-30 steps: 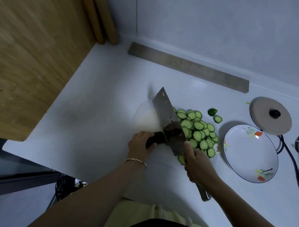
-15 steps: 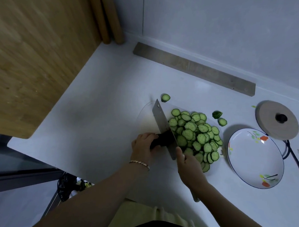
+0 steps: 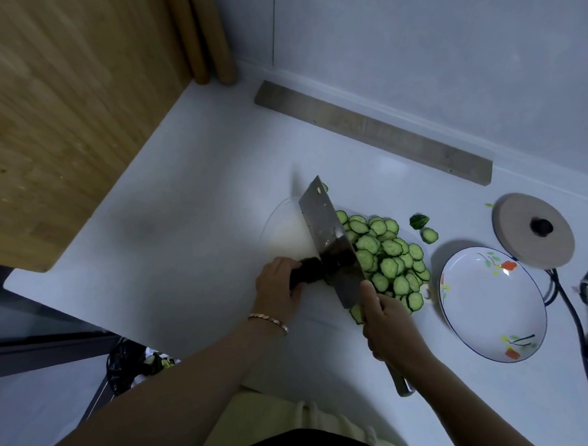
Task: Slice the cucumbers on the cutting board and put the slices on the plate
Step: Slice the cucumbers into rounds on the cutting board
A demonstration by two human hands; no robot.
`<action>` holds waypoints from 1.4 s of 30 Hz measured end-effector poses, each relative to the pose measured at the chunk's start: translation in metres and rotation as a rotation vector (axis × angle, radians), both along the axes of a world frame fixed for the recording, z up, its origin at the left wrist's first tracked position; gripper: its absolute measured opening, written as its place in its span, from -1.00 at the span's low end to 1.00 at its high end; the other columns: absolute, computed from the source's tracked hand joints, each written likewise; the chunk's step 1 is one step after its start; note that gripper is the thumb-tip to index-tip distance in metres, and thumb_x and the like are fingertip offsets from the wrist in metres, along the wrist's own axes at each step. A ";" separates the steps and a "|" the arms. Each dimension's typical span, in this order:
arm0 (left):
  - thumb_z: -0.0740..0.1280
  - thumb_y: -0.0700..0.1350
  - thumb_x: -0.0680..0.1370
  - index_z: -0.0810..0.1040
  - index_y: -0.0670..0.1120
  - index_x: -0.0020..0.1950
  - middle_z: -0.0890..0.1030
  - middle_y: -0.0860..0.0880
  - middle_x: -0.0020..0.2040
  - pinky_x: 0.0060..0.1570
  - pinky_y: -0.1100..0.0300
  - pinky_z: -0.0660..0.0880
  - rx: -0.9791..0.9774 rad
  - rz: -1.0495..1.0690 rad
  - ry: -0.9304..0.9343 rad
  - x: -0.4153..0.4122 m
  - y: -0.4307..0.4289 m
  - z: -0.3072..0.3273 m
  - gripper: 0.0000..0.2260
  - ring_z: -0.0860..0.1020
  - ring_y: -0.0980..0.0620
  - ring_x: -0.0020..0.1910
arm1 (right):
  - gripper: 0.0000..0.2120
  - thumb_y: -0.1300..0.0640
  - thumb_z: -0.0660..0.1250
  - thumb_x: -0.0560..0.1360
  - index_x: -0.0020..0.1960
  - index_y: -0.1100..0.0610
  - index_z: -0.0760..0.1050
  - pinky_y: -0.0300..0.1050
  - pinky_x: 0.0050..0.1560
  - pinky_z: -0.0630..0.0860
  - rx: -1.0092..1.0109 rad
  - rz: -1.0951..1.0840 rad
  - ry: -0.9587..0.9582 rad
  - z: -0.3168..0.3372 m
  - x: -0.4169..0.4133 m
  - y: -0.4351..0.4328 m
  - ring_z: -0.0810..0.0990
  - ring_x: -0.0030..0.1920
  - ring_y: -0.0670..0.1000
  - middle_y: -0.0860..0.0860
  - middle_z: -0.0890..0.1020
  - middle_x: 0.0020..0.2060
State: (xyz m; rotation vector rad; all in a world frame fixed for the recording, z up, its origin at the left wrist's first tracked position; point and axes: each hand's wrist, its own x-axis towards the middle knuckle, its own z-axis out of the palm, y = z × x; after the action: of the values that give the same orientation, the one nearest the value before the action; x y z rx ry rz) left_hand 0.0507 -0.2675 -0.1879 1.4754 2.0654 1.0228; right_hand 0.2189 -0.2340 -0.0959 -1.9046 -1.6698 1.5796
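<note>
- Green cucumber slices [image 3: 390,257] lie heaped on the right part of the pale cutting board [image 3: 285,229], just beside the plate [image 3: 491,299], which holds none of them yet.
- The steel cleaver [image 3: 329,238] stood edge-down against the left side of the heap half a second ago. Now it is lifted and tilted, its flat face showing, above the dark cucumber stub [image 3: 305,274].
- That looks like one cut finished and the next being lined up. Only a short stub seems left, so slicing is probably near its end, while moving slices to the plate has not begun.
- The left hand [image 3: 276,286] curls its fingers round the stub and pins it to the board, close to the blade.
- The right hand [image 3: 387,324] is wrapped round the cleaver's handle, thumb up beside the blade's heel. The handle's end sticks out behind the wrist.
- One stray slice [image 3: 429,234] lies apart from the heap and will need gathering too.
</note>
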 end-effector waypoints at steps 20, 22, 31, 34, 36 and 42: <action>0.28 -0.17 0.38 0.59 -0.21 -0.04 0.60 -0.14 -0.11 -0.12 0.08 0.42 0.003 0.001 -0.035 -0.004 0.000 -0.005 -0.78 0.50 -0.05 -0.10 | -0.48 -0.16 0.05 0.59 -0.43 0.13 0.27 -0.20 -0.49 0.28 -0.033 -0.022 -0.053 -0.026 -0.011 -0.005 0.31 -0.60 -0.02 -0.02 0.33 -0.60; 0.33 -0.25 0.33 0.59 -0.23 -0.05 0.61 -0.16 -0.12 -0.12 0.10 0.40 -0.004 0.010 -0.035 -0.004 0.001 -0.004 -0.78 0.54 -0.10 -0.11 | -0.49 -0.17 0.06 0.58 -0.42 0.13 0.23 -0.26 -0.54 0.23 -0.036 -0.024 -0.023 -0.018 -0.008 -0.002 0.26 -0.63 -0.04 -0.07 0.29 -0.64; 0.34 -0.27 0.23 0.60 -0.25 -0.10 0.62 -0.19 -0.15 -0.17 0.04 0.46 -0.027 -0.009 -0.014 -0.004 0.002 0.000 -0.74 0.60 -0.24 -0.19 | -0.54 -0.16 0.07 0.57 -0.38 0.12 0.18 -0.09 -0.35 0.21 0.103 0.097 -0.050 0.000 -0.006 0.002 0.26 -0.48 0.03 0.10 0.27 -0.48; 0.36 -0.27 0.21 0.60 -0.24 -0.12 0.62 -0.17 -0.18 -0.16 0.16 0.47 -0.021 -0.031 0.007 -0.004 0.001 -0.001 -0.74 0.61 -0.19 -0.21 | -0.53 -0.17 0.06 0.57 -0.35 0.15 0.23 -0.07 -0.32 0.24 0.101 0.124 -0.072 -0.005 -0.009 0.000 0.27 -0.46 0.04 0.10 0.27 -0.47; 0.35 -0.25 0.25 0.60 -0.22 -0.11 0.62 -0.16 -0.16 -0.17 0.16 0.49 -0.015 -0.027 -0.001 -0.005 0.001 -0.004 -0.77 0.59 -0.15 -0.18 | -0.53 -0.17 0.05 0.57 -0.33 0.16 0.26 -0.07 -0.32 0.26 0.089 0.122 -0.076 -0.008 -0.012 -0.001 0.29 -0.45 0.04 0.09 0.29 -0.47; 0.20 -0.10 0.36 0.61 -0.20 -0.08 0.62 -0.14 -0.14 -0.16 0.14 0.44 0.009 -0.026 -0.028 -0.007 0.002 -0.006 -0.72 0.50 0.00 -0.12 | -0.52 -0.15 0.04 0.59 -0.39 0.12 0.21 -0.07 -0.32 0.31 0.060 0.107 -0.125 -0.027 -0.023 -0.003 0.33 -0.49 0.02 0.03 0.32 -0.53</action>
State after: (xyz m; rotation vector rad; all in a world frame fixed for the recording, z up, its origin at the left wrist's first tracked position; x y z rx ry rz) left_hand 0.0440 -0.2659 -0.1940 1.4804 2.0199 1.0375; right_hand 0.1956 -0.2371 -0.1230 -1.9515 -1.8771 1.4558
